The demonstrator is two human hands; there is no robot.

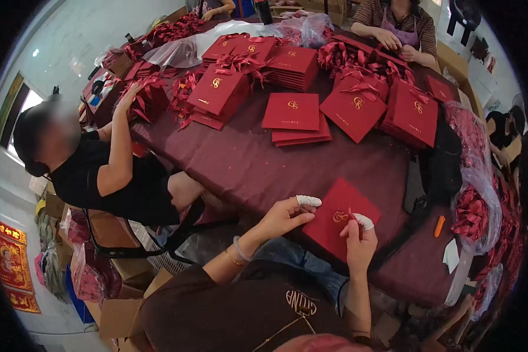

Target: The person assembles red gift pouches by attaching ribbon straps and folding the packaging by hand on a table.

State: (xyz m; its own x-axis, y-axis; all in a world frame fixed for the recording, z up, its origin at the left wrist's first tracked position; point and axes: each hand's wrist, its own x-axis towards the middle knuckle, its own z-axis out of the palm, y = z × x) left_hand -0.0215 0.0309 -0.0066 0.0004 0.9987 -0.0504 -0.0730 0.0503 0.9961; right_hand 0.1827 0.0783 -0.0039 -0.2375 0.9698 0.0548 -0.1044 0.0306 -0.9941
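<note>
A red paper gift bag with a gold logo lies tilted at the table's near edge, in front of me. My left hand is at the bag's left edge, index finger and thumb stretched out and apart; a white finger cot covers the index finger. Over the bag's right part, my right hand has thumb and index finger pinched together beside the logo. It wears a white finger cot too. Something thin and reddish shows at the pinch, too small to name.
Stacks of red gift bags with ribbons stand across the dark red tablecloth. An orange cutter lies at the right, near a clear plastic bag of red ribbons. A co-worker sits at the left; another works opposite.
</note>
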